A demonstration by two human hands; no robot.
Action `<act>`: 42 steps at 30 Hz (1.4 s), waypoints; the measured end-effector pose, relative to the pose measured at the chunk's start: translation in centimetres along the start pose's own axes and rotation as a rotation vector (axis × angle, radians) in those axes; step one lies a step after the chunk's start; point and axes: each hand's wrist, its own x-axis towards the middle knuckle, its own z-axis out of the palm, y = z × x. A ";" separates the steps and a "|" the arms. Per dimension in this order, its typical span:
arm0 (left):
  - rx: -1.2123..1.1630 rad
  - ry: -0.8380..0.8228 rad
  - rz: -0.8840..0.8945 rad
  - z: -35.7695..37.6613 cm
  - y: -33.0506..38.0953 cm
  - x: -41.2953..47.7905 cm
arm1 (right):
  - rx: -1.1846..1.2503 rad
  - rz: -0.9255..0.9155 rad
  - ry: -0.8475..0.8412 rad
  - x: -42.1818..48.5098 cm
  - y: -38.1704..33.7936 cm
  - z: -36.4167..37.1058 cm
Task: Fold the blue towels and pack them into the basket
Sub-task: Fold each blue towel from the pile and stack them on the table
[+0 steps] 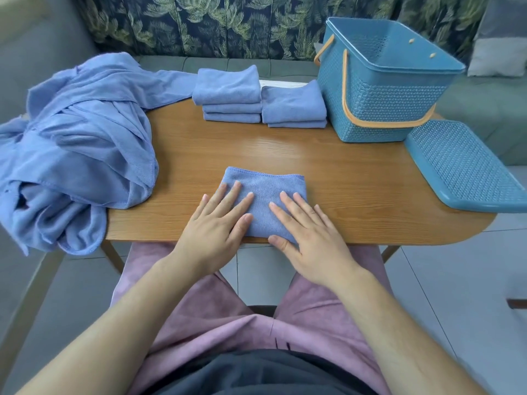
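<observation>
On the wooden table [342, 172], a folded blue towel [265, 183] lies at the near edge under the left hand [212, 232] and right hand [310, 238], both pressing flat with fingers straight; folded stacks [228, 92] and the basket [379, 109] stand behind

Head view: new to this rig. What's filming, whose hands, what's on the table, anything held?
There is no robot here. These are a person's two bare hands, filmed by one wide-angle camera worn on the head, looking forward and down.

The left hand and right hand lie flat with straight fingers, pressing a small folded blue cloth towel at the near edge of the brown wooden table. Nothing is gripped.

On the left, a heap of unfolded blue towels hangs over the table edge. At the back stands one stack of folded blue towels, with a second, lower stack beside it. Right of those is the blue plastic woven-pattern basket with orange handles. Its flat blue lid is off and lies at the right end.
</observation>
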 end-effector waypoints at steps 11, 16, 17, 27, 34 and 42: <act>-0.003 0.120 -0.200 -0.5 -0.9 0.4 | 0.105 0.265 0.346 0.0 -1.0 -1.5; -0.169 0.173 -0.147 -0.7 -0.6 0.4 | 0.370 0.234 0.311 0.0 -1.7 -1.4; -0.200 0.168 -0.140 -0.8 -0.7 0.4 | 0.403 0.227 0.305 0.0 -1.7 -1.5; -0.521 0.250 -0.062 -1.7 -0.4 0.3 | 0.611 0.239 0.318 0.2 -1.4 -2.3; -0.537 0.249 -0.039 -1.7 -0.1 0.3 | 0.594 0.243 0.359 0.1 -1.3 -2.5; -0.462 0.215 -0.015 -1.4 -0.6 0.2 | 0.534 0.182 0.273 -0.1 -1.5 -2.0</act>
